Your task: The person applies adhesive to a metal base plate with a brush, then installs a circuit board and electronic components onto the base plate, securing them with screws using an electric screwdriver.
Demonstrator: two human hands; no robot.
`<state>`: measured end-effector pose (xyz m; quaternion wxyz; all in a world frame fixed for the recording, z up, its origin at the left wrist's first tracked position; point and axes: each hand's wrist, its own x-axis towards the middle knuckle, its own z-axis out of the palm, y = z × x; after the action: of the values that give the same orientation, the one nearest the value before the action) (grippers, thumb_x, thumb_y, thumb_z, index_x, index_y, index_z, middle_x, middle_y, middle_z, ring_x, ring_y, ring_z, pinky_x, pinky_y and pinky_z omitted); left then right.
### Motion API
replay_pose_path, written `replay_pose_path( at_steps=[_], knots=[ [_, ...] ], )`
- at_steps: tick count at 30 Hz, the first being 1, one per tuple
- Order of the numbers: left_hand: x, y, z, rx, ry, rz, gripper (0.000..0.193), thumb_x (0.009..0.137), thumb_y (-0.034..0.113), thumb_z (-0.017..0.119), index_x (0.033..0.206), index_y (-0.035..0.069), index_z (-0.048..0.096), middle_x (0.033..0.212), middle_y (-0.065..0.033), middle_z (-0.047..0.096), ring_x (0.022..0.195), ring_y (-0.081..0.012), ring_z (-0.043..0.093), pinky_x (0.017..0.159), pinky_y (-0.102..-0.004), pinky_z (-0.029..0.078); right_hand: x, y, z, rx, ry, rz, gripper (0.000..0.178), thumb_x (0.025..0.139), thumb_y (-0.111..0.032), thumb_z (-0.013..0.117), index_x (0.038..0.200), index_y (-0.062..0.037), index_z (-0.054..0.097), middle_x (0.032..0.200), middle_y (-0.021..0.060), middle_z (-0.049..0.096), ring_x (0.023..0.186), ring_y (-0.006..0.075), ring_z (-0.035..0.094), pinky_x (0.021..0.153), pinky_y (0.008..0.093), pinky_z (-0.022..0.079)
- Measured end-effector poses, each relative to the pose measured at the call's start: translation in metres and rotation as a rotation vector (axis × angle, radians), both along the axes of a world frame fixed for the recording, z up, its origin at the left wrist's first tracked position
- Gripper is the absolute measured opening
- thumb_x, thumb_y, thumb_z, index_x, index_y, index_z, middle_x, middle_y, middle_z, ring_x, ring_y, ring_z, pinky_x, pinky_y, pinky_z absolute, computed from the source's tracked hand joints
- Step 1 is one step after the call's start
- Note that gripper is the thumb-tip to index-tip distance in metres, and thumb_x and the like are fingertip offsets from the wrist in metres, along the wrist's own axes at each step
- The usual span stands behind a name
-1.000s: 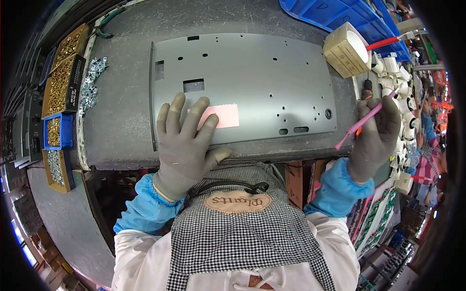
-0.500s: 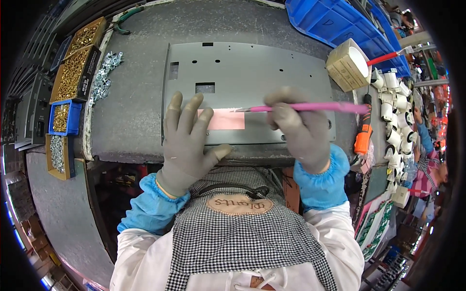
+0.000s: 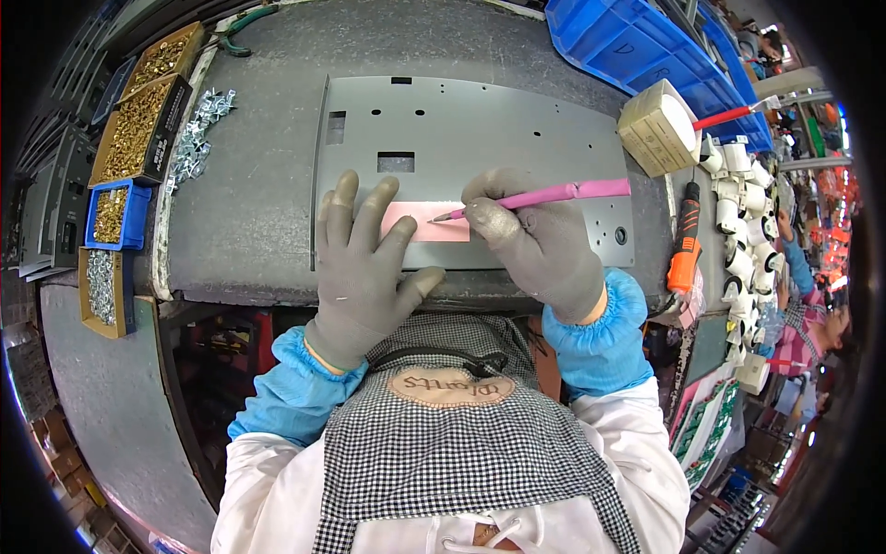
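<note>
A grey sheet-metal panel (image 3: 498, 120) with several cut-outs and holes lies flat on the bench in front of me. Near its front edge is a small pink rectangle (image 3: 434, 231), perhaps a paper slip or a cut-out showing pink. My left hand (image 3: 365, 263), in a grey glove, rests spread on the panel, its fingertips at the rectangle's left end. Pinched in my gloved right hand (image 3: 540, 235) is a slim pink brush or pen (image 3: 554, 194) with a dark pointed tip. That tip is over the pink rectangle, touching or just above it.
At left stand boxes of brass fasteners (image 3: 138, 129), a blue tray (image 3: 120, 214) and loose silvery clips (image 3: 198, 138). To the right are an orange-black screwdriver (image 3: 685, 242), a carton with a white pot (image 3: 657, 129), a blue crate (image 3: 637, 46) and white cylindrical parts (image 3: 734, 198). Green-handled pliers (image 3: 242, 35) lie far left.
My right hand has moved left and slightly down, bringing the pink tool's tip from the rectangle's upper edge onto its middle. My left hand stays spread on the panel.
</note>
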<state>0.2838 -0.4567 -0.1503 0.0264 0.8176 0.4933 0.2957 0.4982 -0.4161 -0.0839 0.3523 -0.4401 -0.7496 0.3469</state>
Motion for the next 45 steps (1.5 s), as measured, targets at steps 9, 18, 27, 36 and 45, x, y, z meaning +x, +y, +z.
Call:
replay_pose_path(
  at_steps=[9, 18, 27, 36, 45],
  knots=[
    [-0.004, 0.002, -0.003, 0.017, -0.001, 0.004, 0.059, 0.067, 0.037, 0.086, 0.111, 0.002, 0.069, 0.143, -0.0226, 0.052, 0.137, -0.0529, 0.040, 0.109, -0.0632, 0.039, -0.015, 0.022, 0.004, 0.304, -0.216, 0.208, 0.021, 0.097, -0.021, 0.065, 0.097, -0.0004, 0.071, 0.086, 0.0106, 0.070, 0.078, 0.0256, 0.068, 0.064, 0.0361, 0.051],
    [0.008, -0.005, 0.007, -0.034, 0.061, 0.001, 0.053, 0.084, 0.041, 0.077, 0.120, 0.004, 0.063, 0.146, -0.0268, 0.048, 0.139, -0.0582, 0.035, 0.111, -0.0665, 0.033, -0.014, 0.022, -0.024, 0.518, -0.470, 0.179, 0.022, 0.092, -0.031, 0.061, 0.097, -0.0150, 0.075, 0.092, 0.0094, 0.071, 0.084, 0.0319, 0.072, 0.073, 0.0468, 0.057],
    [0.005, -0.006, -0.009, 0.092, -0.018, -0.059, 0.084, 0.090, 0.062, 0.067, 0.145, 0.002, 0.047, 0.156, -0.0283, 0.038, 0.149, -0.0558, 0.024, 0.116, -0.0670, 0.027, 0.106, -0.033, 0.056, 0.476, -0.119, -0.134, 0.015, 0.089, -0.021, 0.068, 0.102, -0.0128, 0.069, 0.086, 0.0107, 0.071, 0.082, 0.0296, 0.071, 0.072, 0.0425, 0.055],
    [0.015, -0.014, 0.011, 0.102, -0.140, -0.019, 0.077, 0.089, 0.065, 0.068, 0.132, 0.001, 0.060, 0.150, -0.0321, 0.043, 0.139, -0.0543, 0.038, 0.109, -0.0676, 0.037, 0.241, -0.039, -0.015, 0.093, -1.324, -0.491, 0.019, 0.088, -0.021, 0.064, 0.106, -0.0158, 0.069, 0.107, 0.0101, 0.070, 0.102, 0.0330, 0.070, 0.093, 0.0551, 0.047],
    [0.048, -0.016, 0.039, 0.139, -0.057, -0.085, 0.069, 0.092, 0.059, 0.069, 0.136, 0.006, 0.061, 0.151, -0.0329, 0.041, 0.140, -0.0519, 0.038, 0.110, -0.0670, 0.036, 0.268, -0.106, 0.012, 0.031, -1.203, -0.702, 0.036, 0.085, -0.026, 0.068, 0.119, -0.0138, 0.070, 0.112, 0.0104, 0.068, 0.118, 0.0314, 0.060, 0.112, 0.0648, 0.031]
  ],
)
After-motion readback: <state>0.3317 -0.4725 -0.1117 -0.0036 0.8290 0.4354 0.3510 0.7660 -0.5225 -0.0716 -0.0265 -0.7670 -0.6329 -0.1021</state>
